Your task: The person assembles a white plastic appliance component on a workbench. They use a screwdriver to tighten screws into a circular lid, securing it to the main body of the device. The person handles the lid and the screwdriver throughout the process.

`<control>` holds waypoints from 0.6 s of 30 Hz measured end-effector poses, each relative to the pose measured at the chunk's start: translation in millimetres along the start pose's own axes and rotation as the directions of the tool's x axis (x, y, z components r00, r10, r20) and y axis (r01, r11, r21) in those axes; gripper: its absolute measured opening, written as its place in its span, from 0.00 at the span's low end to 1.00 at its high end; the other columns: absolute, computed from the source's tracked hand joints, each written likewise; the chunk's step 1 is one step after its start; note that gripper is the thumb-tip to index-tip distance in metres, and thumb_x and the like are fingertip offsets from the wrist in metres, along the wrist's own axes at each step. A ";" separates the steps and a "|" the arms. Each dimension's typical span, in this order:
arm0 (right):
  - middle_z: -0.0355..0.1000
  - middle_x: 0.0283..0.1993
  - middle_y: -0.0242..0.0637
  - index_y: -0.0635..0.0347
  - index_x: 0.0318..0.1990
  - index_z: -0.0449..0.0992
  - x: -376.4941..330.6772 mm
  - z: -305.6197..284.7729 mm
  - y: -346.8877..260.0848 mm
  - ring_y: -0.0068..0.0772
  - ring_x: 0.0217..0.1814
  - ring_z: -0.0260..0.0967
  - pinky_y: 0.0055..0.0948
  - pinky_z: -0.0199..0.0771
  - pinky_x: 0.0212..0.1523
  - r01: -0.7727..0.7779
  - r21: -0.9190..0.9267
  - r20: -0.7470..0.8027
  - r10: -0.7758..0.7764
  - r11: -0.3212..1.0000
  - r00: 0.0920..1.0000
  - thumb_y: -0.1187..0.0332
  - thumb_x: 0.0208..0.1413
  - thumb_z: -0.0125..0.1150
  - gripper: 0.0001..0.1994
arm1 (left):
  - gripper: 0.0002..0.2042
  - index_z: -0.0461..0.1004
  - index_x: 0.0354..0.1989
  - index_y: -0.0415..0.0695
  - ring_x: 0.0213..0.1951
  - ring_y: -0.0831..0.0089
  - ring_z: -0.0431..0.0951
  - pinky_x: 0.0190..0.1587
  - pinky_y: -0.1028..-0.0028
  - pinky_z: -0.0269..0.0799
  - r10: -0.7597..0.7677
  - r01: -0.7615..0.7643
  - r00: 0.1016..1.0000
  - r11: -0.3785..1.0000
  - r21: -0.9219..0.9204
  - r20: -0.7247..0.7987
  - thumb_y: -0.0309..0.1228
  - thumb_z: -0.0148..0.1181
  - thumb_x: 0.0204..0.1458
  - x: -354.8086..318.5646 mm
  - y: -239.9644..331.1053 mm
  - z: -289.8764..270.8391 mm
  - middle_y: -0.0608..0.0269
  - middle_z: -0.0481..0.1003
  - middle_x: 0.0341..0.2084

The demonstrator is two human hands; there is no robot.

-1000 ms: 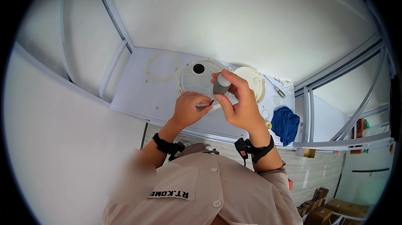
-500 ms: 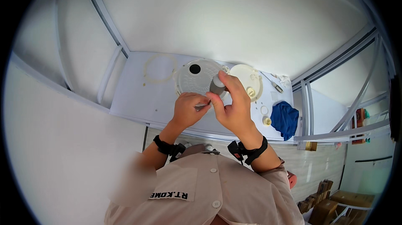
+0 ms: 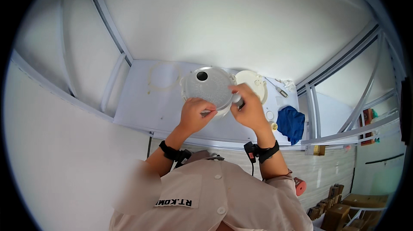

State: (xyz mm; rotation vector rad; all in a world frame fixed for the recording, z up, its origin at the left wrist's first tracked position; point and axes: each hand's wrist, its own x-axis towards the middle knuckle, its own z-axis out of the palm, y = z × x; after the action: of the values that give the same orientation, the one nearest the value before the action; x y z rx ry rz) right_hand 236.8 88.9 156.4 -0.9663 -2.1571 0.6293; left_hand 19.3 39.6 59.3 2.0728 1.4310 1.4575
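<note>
On the bench (image 3: pixel 134 97), leftmost, lies a pale ring (image 3: pixel 149 78). Dark lettering (image 3: pixel 174 203) marks the shirt pocket (image 3: pixel 185 187). The left hand (image 3: pixel 194 112) pinches a small grey piece (image 3: pixel 205 113) by the round pan (image 3: pixel 211 88); the right hand (image 3: pixel 250 108), blurred, curls around a grey handle (image 3: pixel 236 98). This two-handed handling seems to call for steadiness. Rightmost, a blue cloth (image 3: pixel 291 123).

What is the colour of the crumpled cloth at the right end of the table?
The cloth is blue; it shows best in the head view.
</note>
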 end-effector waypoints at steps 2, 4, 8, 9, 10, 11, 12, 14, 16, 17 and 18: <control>0.76 0.50 0.38 0.54 0.55 0.78 -11.8 13.6 25.5 0.41 0.36 0.77 0.33 0.78 0.36 0.048 -0.063 0.039 -0.045 0.997 0.998 0.81 0.45 0.62 0.25 | 0.08 0.83 0.30 0.48 0.35 0.67 0.84 0.46 0.65 0.71 0.011 -0.010 1.000 1.000 -0.014 0.028 0.27 0.78 0.45 -0.2 -0.7 -4.3 0.69 0.85 0.29; 0.77 0.51 0.38 0.54 0.53 0.79 -19.4 19.8 33.9 0.43 0.35 0.78 0.34 0.79 0.36 0.034 -0.097 0.077 -0.026 0.995 0.997 0.80 0.46 0.63 0.24 | 0.07 0.83 0.30 0.49 0.35 0.67 0.83 0.45 0.65 0.71 0.040 -0.038 0.998 0.998 -0.040 0.051 0.27 0.77 0.45 -0.5 -1.7 -9.8 0.70 0.85 0.29; 0.77 0.53 0.37 0.54 0.52 0.79 -30.1 21.7 34.6 0.44 0.37 0.79 0.36 0.80 0.37 -0.050 -0.076 0.120 0.059 0.996 0.991 0.79 0.48 0.67 0.21 | 0.07 0.82 0.30 0.49 0.34 0.67 0.83 0.45 0.65 0.71 0.096 -0.091 0.991 0.994 -0.055 0.095 0.27 0.77 0.45 -0.3 -3.9 -21.0 0.71 0.84 0.28; 0.77 0.53 0.37 0.54 0.52 0.79 -33.0 22.0 34.2 0.43 0.38 0.79 0.35 0.80 0.37 -0.055 -0.059 0.127 0.062 0.997 0.990 0.78 0.48 0.68 0.21 | 0.07 0.82 0.30 0.49 0.35 0.67 0.82 0.46 0.64 0.70 0.097 -0.092 0.988 0.995 -0.043 0.118 0.28 0.77 0.44 -0.1 -3.7 -23.7 0.71 0.83 0.28; 0.77 0.53 0.35 0.54 0.51 0.79 -36.0 23.9 35.2 0.43 0.37 0.79 0.36 0.80 0.37 -0.036 -0.053 0.101 0.042 0.998 0.994 0.77 0.49 0.69 0.20 | 0.08 0.82 0.29 0.49 0.35 0.66 0.82 0.46 0.64 0.70 0.098 -0.094 0.985 0.995 -0.032 0.141 0.28 0.77 0.44 0.5 -3.1 -26.7 0.71 0.83 0.28; 0.77 0.53 0.34 0.53 0.50 0.79 -39.7 26.0 37.1 0.43 0.36 0.79 0.36 0.80 0.36 -0.019 -0.049 0.074 0.023 0.999 0.997 0.76 0.49 0.70 0.19 | 0.08 0.82 0.29 0.50 0.36 0.66 0.81 0.46 0.64 0.70 0.099 -0.097 0.982 0.995 -0.022 0.164 0.28 0.77 0.44 1.6 -1.5 -28.7 0.71 0.82 0.28; 0.77 0.53 0.33 0.53 0.49 0.79 -43.2 27.9 38.0 0.44 0.35 0.79 0.37 0.80 0.36 -0.001 -0.046 0.047 0.003 0.999 0.999 0.75 0.50 0.72 0.18 | 0.08 0.82 0.29 0.50 0.37 0.65 0.81 0.47 0.63 0.70 0.139 -0.148 0.978 0.988 0.047 0.153 0.29 0.78 0.43 1.9 1.9 -29.7 0.70 0.82 0.28; 0.78 0.51 0.34 0.54 0.48 0.79 -51.0 33.5 36.1 0.44 0.35 0.79 0.37 0.79 0.36 -0.024 -0.032 -0.015 0.024 0.999 1.000 0.74 0.50 0.74 0.16 | 0.09 0.82 0.29 0.50 0.38 0.64 0.79 0.48 0.63 0.70 0.220 -0.243 0.966 0.952 0.185 0.139 0.31 0.78 0.43 0.9 11.4 -30.2 0.69 0.80 0.28; 0.78 0.48 0.35 0.56 0.46 0.79 -56.5 39.3 36.3 0.46 0.36 0.79 0.37 0.79 0.36 -0.025 -0.002 -0.058 0.025 1.000 0.998 0.73 0.51 0.76 0.16 | 0.10 0.82 0.28 0.50 0.39 0.64 0.78 0.51 0.61 0.71 0.195 -0.216 0.971 0.963 0.163 0.137 0.33 0.80 0.41 0.9 16.9 -31.2 0.69 0.79 0.29; 0.78 0.47 0.36 0.56 0.45 0.79 -58.3 42.4 37.2 0.47 0.36 0.79 0.38 0.79 0.36 -0.014 0.020 -0.069 0.015 1.000 0.997 0.73 0.50 0.77 0.16 | 0.11 0.82 0.28 0.50 0.40 0.64 0.77 0.53 0.60 0.71 0.182 -0.202 0.974 0.967 0.154 0.136 0.35 0.81 0.40 1.1 18.1 -31.8 0.69 0.78 0.30; 0.78 0.46 0.37 0.57 0.44 0.79 -60.1 45.1 37.4 0.47 0.37 0.79 0.38 0.78 0.36 -0.002 0.042 -0.082 0.006 0.999 0.997 0.72 0.50 0.78 0.16 | 0.12 0.82 0.28 0.50 0.40 0.64 0.77 0.55 0.59 0.71 0.171 -0.190 0.976 0.971 0.147 0.133 0.36 0.81 0.40 0.9 15.2 -30.7 0.69 0.78 0.30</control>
State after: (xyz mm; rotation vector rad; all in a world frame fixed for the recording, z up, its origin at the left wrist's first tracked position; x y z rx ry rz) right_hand 249.6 58.0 79.4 -0.9577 -2.0628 0.6238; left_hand 3.0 22.8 84.4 2.4010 1.3844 1.2920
